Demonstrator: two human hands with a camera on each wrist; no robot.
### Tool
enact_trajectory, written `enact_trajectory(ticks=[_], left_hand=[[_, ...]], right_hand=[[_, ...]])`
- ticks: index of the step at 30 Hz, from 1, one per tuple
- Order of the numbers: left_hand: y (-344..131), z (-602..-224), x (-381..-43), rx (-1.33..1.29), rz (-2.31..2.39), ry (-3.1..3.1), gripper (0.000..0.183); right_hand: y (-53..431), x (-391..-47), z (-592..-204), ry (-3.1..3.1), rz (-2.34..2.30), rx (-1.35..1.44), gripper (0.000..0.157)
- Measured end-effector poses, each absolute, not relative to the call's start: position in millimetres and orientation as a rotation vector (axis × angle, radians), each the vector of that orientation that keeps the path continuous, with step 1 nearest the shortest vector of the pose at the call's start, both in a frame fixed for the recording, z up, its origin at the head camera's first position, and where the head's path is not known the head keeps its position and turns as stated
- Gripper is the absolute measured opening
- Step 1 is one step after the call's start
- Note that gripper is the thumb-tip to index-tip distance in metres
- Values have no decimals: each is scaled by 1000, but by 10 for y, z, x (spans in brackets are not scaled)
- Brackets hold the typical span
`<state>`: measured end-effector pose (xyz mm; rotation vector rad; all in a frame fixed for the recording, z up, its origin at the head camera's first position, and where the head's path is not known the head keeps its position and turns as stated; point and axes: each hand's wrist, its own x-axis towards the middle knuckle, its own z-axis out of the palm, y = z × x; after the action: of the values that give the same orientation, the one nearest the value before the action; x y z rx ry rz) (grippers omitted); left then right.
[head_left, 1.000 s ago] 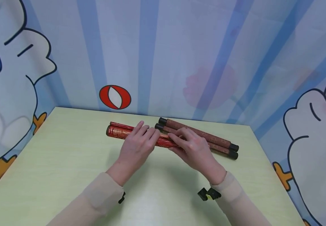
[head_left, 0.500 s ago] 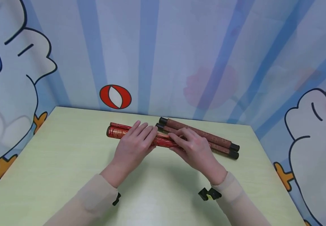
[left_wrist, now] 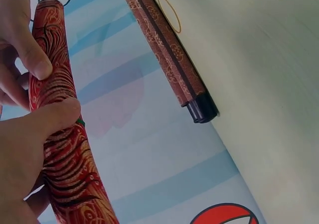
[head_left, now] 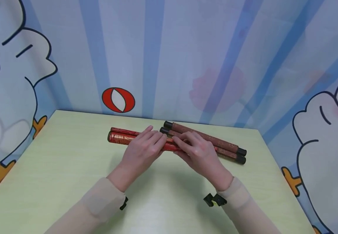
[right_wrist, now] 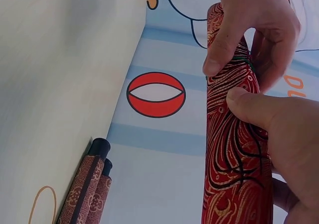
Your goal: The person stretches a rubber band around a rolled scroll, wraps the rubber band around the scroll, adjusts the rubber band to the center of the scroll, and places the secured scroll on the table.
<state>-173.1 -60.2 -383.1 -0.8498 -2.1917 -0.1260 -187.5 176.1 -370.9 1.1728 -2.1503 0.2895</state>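
Note:
Both hands hold a long red roll of gold-and-black patterned material, raised above the table. A narrower red strip or edge lies along its far side. My left hand grips the roll near its middle, thumb on the near face in the left wrist view. Close beside it, my right hand grips the part to the right, with its thumb pressed on the pattern. A small green band shows on the roll between the thumbs. A thin dark cord hangs loose at one end in the left wrist view. The right hand covers part of the roll.
Two brown patterned rods with black end caps lie side by side on the pale table, behind and right of the hands. A thin orange loop shows beside them. A printed curtain stands behind the table.
My left hand slid a little left along the red roll, then back right toward the other hand. The right hand has stayed nearly still, and the brown rods have not moved.

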Motion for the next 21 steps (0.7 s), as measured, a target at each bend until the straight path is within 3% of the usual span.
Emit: enact_trajectory(ticks=[4,14,21], left_hand=[[-598,-3829,-1735,-860,-124,-2192,45],[-765,-3814,-1690,-784,-107,-2331,68],[-883,-3828,-1647,-713,-144,-2402,69]], right_hand=[[1743,-1892,-3708,-2146,270,1182,44],[1763,-1942,-3756,-2171,259,1181,45],[1717,-2053,-3858,-2215,277,1192,41]])
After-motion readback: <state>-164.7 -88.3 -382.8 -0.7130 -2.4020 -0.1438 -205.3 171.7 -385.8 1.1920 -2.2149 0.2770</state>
